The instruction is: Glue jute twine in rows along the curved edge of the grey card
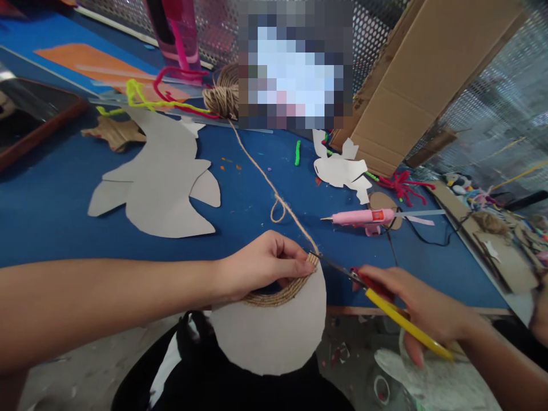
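Note:
My left hand [269, 262] pinches the upper edge of a rounded grey cardboard piece [269, 337], where rows of twine [274, 298] line its curved inner edge. From there a strand of jute twine [263, 174] with a small loop runs back to a twine ball [220, 100]. My right hand [406, 302] is closed round yellow-handled scissors [398, 322]. The scissor blades reach the twine just beside my left fingertips; whether they are fully closed is too small to tell. The cardboard piece overhangs the table's front edge, above my lap.
On the blue table [240, 228] lie a grey cardboard cutout [162, 177], a pink glue gun [362, 218], white paper cutouts [342, 168] and a green pipe-cleaner piece [297, 153]. Cardboard [428, 74] leans against the mesh behind. A dark framed tray-like object [38, 125] is at left.

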Action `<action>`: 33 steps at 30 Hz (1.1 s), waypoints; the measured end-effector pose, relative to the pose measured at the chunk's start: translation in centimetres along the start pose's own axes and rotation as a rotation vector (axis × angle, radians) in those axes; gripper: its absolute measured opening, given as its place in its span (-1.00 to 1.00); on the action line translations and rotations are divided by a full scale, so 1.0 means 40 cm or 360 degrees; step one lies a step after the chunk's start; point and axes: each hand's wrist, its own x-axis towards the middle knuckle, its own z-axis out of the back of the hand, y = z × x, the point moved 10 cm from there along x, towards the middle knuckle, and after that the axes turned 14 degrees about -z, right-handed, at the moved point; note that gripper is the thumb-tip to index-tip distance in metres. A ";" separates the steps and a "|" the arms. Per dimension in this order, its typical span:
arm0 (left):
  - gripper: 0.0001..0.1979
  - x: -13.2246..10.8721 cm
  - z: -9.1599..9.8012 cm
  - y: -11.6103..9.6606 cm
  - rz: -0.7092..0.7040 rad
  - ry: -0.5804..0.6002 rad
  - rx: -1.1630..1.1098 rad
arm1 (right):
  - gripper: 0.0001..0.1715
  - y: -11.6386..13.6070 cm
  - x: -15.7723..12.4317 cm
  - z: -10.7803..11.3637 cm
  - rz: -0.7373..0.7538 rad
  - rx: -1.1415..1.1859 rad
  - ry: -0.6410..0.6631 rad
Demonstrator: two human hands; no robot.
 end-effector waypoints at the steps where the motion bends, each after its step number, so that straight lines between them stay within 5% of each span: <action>1: -0.78 0.000 -0.001 0.001 0.0004 0.0009 -0.0002 | -0.03 -0.005 0.000 0.006 0.0019 -0.0058 -0.0018; 9: -0.82 0.002 -0.002 0.012 0.0046 0.0030 0.0004 | 0.02 -0.019 0.015 0.039 0.0171 -0.0167 -0.0091; 23: -0.81 0.001 -0.010 0.019 0.0165 0.0099 -0.0111 | -0.10 0.040 0.096 0.013 0.0424 0.0006 0.0187; 33: -0.84 0.003 0.004 0.035 0.0214 0.0005 -0.0182 | -0.35 0.021 0.105 0.025 0.0400 -0.0021 -0.0080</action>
